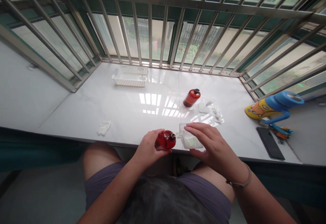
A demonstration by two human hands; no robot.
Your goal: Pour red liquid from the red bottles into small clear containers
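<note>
My left hand [149,147] is wrapped round a red-brown bottle [166,140] whose open neck points right. A clear, square glass bottle [192,139] lies tipped on its side in my right hand [207,140], its narrow neck turned left. The two mouths meet or nearly meet; whether they touch I cannot tell. Both bottles are above the front edge of the white counter [142,122]. Farther back stands a second red-brown bottle [192,98] with a black cap and dark liquid low inside. Beside it lies a small clear plastic packet [206,106] with white pieces near it.
A white perforated basket [131,78] sits at the back left, and a crumpled white tissue [104,128] near the front left. On the right are a yellow and blue water bottle [272,105], a black phone [270,143] and keys [282,131]. Metal window bars [165,33] enclose the counter's back.
</note>
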